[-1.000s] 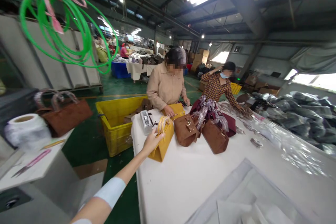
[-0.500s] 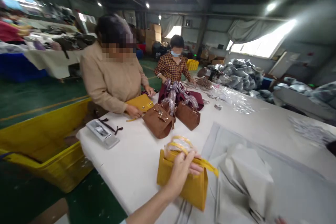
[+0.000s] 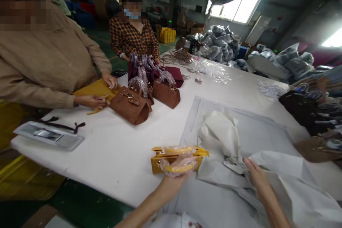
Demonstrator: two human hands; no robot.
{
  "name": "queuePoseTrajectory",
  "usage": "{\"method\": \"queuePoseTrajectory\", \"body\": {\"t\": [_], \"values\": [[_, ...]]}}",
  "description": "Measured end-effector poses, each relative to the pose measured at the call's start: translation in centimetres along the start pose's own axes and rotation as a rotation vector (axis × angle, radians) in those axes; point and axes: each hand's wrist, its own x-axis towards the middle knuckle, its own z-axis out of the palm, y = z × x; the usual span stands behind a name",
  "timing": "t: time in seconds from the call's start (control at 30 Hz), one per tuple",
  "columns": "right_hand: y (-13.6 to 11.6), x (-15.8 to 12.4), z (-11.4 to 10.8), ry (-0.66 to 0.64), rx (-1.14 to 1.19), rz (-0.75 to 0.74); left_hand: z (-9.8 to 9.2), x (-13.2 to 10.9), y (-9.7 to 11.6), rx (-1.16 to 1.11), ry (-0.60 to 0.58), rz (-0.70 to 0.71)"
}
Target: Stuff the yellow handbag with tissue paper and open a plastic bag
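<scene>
Yellow handbag lies on its side, my left hand grasping its plastic-wrapped handles, while my open right hand rests on white wrapping paper just beside it

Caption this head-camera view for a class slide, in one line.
Left hand grips a mustard-yellow handbag with plastic-wrapped handles; right hand rests on crumpled white paper.

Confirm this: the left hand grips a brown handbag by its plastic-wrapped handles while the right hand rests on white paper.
Wrong colour: the head view shows the left hand gripping a yellow handbag by its plastic-wrapped handles, while the right hand rests on white paper.
</scene>
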Motion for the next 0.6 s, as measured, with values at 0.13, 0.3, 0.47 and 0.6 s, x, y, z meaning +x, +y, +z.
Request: {"method": "queuePoseTrajectory", "body": {"t": [0.13,0.3,0.47,0.6], "values": [[-2.1,-1.2,2.1,-0.098,-0.080,-0.172,-2.2,-2.4,-0.2,0.052,-0.013,-0.195],[-3.6,-2.9,5.3,-0.187,-0.114,-0.377,-6.5,-4.7,1.2,0.124,0.129,-0.183],[-6.8,-5.5,8.0,-0.313,-0.053,-0.659,-9.1,-3.8,1.2,0.306,0.460,0.001],[-11.1,-7.3,9.7,-0.402,0.032,-0.819,-9.1,-2.2,0.1,0.388,0.470,0.059]]}}
